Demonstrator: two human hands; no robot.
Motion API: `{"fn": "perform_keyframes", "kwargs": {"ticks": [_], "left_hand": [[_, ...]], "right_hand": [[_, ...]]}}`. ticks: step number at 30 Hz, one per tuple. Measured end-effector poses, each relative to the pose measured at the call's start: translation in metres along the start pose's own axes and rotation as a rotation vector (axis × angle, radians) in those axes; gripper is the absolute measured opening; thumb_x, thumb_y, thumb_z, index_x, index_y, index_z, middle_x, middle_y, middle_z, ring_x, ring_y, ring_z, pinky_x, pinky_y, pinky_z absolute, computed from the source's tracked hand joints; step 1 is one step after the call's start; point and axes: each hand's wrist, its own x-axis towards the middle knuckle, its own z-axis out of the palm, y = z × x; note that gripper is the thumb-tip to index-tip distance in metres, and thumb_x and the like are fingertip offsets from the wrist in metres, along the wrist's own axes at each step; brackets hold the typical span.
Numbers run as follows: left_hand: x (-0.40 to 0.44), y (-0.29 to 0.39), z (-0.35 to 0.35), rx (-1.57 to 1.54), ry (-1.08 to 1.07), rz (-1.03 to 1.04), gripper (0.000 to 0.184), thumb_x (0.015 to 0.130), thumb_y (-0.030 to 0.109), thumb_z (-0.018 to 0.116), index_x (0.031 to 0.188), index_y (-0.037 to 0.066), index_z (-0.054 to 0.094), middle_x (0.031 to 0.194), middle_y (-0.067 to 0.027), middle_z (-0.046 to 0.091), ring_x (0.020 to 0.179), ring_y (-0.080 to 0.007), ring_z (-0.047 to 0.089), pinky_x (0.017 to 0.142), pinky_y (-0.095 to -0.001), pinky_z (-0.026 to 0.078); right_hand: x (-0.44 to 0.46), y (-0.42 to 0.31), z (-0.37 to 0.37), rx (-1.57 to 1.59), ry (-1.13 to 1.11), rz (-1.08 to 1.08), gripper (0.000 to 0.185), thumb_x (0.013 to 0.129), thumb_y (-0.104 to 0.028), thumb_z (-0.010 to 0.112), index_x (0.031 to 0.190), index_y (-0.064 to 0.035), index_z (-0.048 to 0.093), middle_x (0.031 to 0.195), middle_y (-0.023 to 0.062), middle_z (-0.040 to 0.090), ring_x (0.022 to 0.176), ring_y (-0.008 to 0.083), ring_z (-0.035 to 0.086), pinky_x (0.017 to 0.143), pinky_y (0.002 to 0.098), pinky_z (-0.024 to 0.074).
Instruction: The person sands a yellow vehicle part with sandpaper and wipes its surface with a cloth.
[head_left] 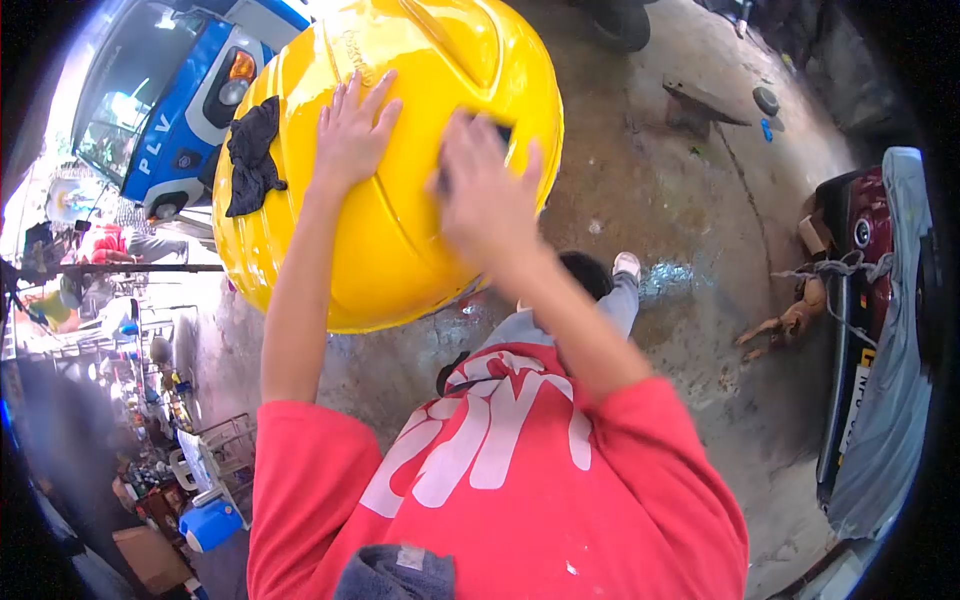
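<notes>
A glossy yellow curved panel point(375, 260), like a vehicle's hood, is in front of me. My left hand point(352, 135) lies flat on it with the fingers spread, holding nothing. Blurred by motion, my right hand point(487, 190) presses a dark rectangular pad point(503, 132) against the yellow surface; most of the pad is hidden under the fingers. A crumpled black cloth point(254, 158) rests on the panel, left of my left hand.
A blue and white vehicle point(170, 110) stands at the upper left. On the right is a dark red car point(868, 225) partly under a grey cover point(895, 400), with a brown dog point(795, 318) lying beside it. Clutter and a blue container point(210, 525) fill the lower left. The concrete floor point(690, 190) looks wet.
</notes>
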Motion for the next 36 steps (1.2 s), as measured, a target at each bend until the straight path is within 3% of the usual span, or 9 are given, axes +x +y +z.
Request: {"fn": "perform_keyframes", "kwargs": {"ticks": [2,9,13,17,21,24,26,30,36], "left_hand": [[0.004,0.0,0.0,-0.001,0.008,0.003,0.053,0.104,0.047,0.044,0.156,0.035,0.041,0.163,-0.0197,0.032,0.15,-0.0433,0.029,0.122,-0.0561,0.02],[-0.001,0.006,0.002,-0.013,0.019,-0.039,0.054,0.103,0.051,0.045,0.154,0.035,0.043,0.163,-0.0181,0.032,0.151,-0.0386,0.03,0.123,-0.0542,0.021],[0.001,0.008,-0.003,0.001,0.007,-0.066,0.054,0.102,0.053,0.046,0.153,0.035,0.045,0.163,-0.0163,0.035,0.151,-0.0363,0.031,0.124,-0.0512,0.02],[-0.007,0.006,0.0,-0.053,0.066,-0.066,0.053,0.102,0.053,0.047,0.152,0.035,0.047,0.163,-0.0155,0.035,0.151,-0.0352,0.031,0.124,-0.051,0.02],[0.005,0.007,-0.003,-0.072,0.027,-0.084,0.051,0.103,0.051,0.048,0.151,0.035,0.048,0.163,-0.0146,0.035,0.151,-0.0333,0.031,0.124,-0.0507,0.021],[-0.007,0.001,-0.015,-0.047,-0.039,-0.094,0.053,0.103,0.048,0.05,0.153,0.033,0.046,0.163,-0.0141,0.035,0.152,-0.034,0.03,0.124,-0.0504,0.022],[-0.022,0.002,-0.027,-0.02,-0.066,-0.081,0.055,0.102,0.046,0.051,0.155,0.03,0.044,0.163,-0.0142,0.035,0.151,-0.0358,0.03,0.123,-0.0502,0.022],[-0.083,0.057,-0.038,0.068,-0.085,-0.037,0.062,0.1,0.037,0.057,0.156,0.018,0.04,0.164,-0.0141,0.033,0.15,-0.0449,0.027,0.12,-0.06,0.022],[-0.061,0.186,0.011,0.256,-0.099,0.218,0.062,0.095,0.039,0.06,0.152,0.017,0.048,0.166,-0.0093,0.027,0.153,-0.0367,0.023,0.119,-0.062,0.023]], "right_hand": [[-0.04,-0.031,-0.021,0.095,-0.105,-0.072,0.059,0.096,-0.034,0.057,0.147,-0.0058,0.05,0.155,0.0087,0.049,0.145,0.0236,0.043,0.116,0.0654,0.01],[0.015,-0.004,-0.004,-0.128,0.006,-0.067,0.056,0.097,-0.037,0.055,0.143,-0.0039,0.054,0.155,0.0101,0.048,0.143,0.0258,0.044,0.112,0.0699,0.0171],[-0.032,-0.015,-0.033,0.04,-0.206,-0.193,0.056,0.097,-0.037,0.056,0.142,-0.005,0.055,0.157,0.0109,0.046,0.146,0.0264,0.041,0.113,0.0695,0.0151],[0.03,0.017,-0.007,-0.211,-0.056,-0.063,0.06,0.098,-0.026,0.056,0.153,-0.0071,0.042,0.157,0.0107,0.046,0.145,0.0261,0.043,0.113,0.0672,0.0189],[-0.053,-0.021,-0.063,0.032,-0.359,-0.252,0.069,0.09,-0.024,0.065,0.154,-0.008,0.042,0.159,0.0093,0.043,0.147,0.024,0.04,0.119,0.0624,0.0065],[-0.069,0.067,-0.077,-0.155,-0.384,0.185,0.058,0.094,-0.021,0.058,0.149,-0.008,0.048,0.155,0.0133,0.048,0.141,0.0273,0.049,0.116,0.0618,0.0205],[-0.086,0.17,-0.089,0.187,-0.217,0.677,0.044,0.106,-0.031,0.049,0.136,-0.0012,0.059,0.136,0.0208,0.064,0.127,0.0334,0.06,0.107,0.0438,0.0433],[-0.107,0.248,-0.117,0.21,0.002,0.862,0.042,0.108,-0.029,0.047,0.135,0.0005,0.061,0.132,0.02,0.066,0.124,0.0307,0.061,0.106,0.0377,0.0444],[-0.106,0.234,-0.058,0.56,0.039,0.893,0.042,0.108,-0.023,0.048,0.138,0.0042,0.058,0.138,0.0191,0.062,0.129,0.0272,0.057,0.11,0.0361,0.0403]]}}
